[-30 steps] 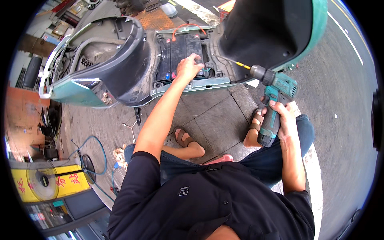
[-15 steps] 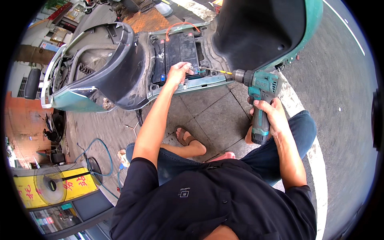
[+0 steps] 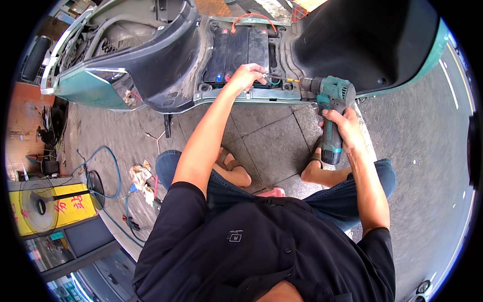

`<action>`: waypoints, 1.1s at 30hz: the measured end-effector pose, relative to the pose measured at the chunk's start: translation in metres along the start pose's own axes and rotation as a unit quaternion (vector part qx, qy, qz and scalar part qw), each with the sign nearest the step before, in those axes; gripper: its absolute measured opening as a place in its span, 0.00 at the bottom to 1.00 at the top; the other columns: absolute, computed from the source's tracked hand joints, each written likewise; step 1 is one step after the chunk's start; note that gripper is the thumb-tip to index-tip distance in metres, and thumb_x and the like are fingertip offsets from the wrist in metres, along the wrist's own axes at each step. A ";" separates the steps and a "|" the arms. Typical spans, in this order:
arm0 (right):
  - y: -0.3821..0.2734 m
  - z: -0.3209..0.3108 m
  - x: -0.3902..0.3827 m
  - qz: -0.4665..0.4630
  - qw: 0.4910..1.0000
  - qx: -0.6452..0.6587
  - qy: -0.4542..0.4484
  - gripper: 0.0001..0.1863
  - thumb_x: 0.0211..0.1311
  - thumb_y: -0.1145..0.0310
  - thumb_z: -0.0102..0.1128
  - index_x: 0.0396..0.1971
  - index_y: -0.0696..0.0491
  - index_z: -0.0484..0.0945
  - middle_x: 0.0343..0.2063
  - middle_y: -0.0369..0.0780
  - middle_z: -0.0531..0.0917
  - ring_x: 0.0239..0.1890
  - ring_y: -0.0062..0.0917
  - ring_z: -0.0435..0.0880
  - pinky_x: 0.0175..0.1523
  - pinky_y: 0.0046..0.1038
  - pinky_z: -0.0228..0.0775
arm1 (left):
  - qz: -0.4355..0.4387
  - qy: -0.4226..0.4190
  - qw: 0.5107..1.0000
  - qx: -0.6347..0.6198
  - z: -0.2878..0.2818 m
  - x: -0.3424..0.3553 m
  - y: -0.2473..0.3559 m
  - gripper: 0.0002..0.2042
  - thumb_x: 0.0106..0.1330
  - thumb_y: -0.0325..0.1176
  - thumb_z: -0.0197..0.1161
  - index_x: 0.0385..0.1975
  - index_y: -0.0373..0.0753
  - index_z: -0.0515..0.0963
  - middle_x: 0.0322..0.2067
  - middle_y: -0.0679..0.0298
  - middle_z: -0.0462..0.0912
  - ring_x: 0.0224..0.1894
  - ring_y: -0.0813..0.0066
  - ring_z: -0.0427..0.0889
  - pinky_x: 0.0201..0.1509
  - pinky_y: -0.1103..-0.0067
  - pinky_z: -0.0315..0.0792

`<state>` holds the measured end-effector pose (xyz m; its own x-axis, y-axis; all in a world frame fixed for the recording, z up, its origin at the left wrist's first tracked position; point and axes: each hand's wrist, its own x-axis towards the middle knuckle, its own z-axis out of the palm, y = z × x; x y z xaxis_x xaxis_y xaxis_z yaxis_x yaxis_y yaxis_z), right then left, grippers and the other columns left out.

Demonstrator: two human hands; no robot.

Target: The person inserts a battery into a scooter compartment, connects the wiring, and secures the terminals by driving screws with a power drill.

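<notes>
My right hand [image 3: 346, 128] is wrapped round the grip of a teal and black cordless drill [image 3: 336, 90]. Its long bit [image 3: 291, 79], with a yellow band, points left. At the bit's tip, my left hand [image 3: 246, 76] is closed in a pinch over the near edge of a black battery [image 3: 241, 50]. A tiny shiny piece shows at those fingertips, too small to name. Beside them a green wire [image 3: 275, 82] curves. The battery sits in the floor of a green scooter body [image 3: 251, 94], and an orange-red cable [image 3: 254, 15] arches over its far side.
The scooter's dark seat-side panel [image 3: 367, 40] rises right; its front shell [image 3: 121, 65] stands left. Blue hose [image 3: 118, 171], a crumpled rag [image 3: 142, 178] and a thin metal tool [image 3: 157, 138] lie on the paving at left. A fan [image 3: 39, 204] stands farther left. My feet are below the scooter's edge.
The view has shifted, so the scooter sits higher and farther right in the picture. The drill and my left hand have come slightly closer together. Both hands keep their grips.
</notes>
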<state>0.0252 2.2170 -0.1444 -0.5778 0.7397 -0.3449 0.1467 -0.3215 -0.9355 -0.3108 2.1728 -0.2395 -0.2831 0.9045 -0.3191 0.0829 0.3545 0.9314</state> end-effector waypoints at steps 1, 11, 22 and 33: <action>-0.004 0.002 0.001 0.002 1.000 -0.011 0.006 0.16 0.55 0.69 0.62 0.41 0.62 0.74 0.31 0.39 0.81 0.27 0.22 0.81 0.31 0.24 0.75 | 0.007 -0.004 1.000 0.005 0.000 0.001 -0.001 0.12 0.65 0.26 0.55 0.47 0.32 0.75 0.31 0.57 0.86 0.11 0.88 0.64 0.11 0.85 0.56; -0.044 0.007 0.024 -0.057 0.968 -0.237 -0.051 0.17 0.56 0.68 0.63 0.41 0.63 0.75 0.30 0.39 0.81 0.29 0.21 0.80 0.37 0.24 0.73 | -0.007 -0.010 0.999 0.039 0.002 0.010 0.004 0.12 0.64 0.27 0.57 0.46 0.33 0.78 0.29 0.59 0.87 0.08 0.84 0.60 0.09 0.81 0.53; -0.101 0.040 0.047 -0.092 0.883 -0.436 -0.149 0.16 0.56 0.68 0.62 0.43 0.60 0.73 0.29 0.36 0.78 0.31 0.19 0.76 0.39 0.24 0.69 | 0.005 -0.011 0.996 0.088 -0.003 0.019 0.003 0.11 0.63 0.31 0.58 0.41 0.36 0.81 0.27 0.63 0.87 0.10 0.83 0.61 0.11 0.80 0.54; -0.154 0.062 0.094 0.014 0.881 -0.441 -0.170 0.22 0.55 0.59 0.62 0.44 0.59 0.72 0.34 0.41 0.82 0.25 0.19 0.77 0.31 0.22 0.73 | 0.025 0.073 0.994 -0.083 -0.006 0.032 -0.009 0.12 0.66 0.32 0.55 0.45 0.35 0.79 0.25 0.60 0.82 0.10 0.84 0.62 0.10 0.82 0.56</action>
<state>-0.1013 2.2993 -0.0280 -0.7496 0.4710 -0.4651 0.6445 0.3593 -0.6749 -0.3268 2.1971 -0.2567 -0.4187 0.8721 -0.2534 -0.0549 0.2542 0.9656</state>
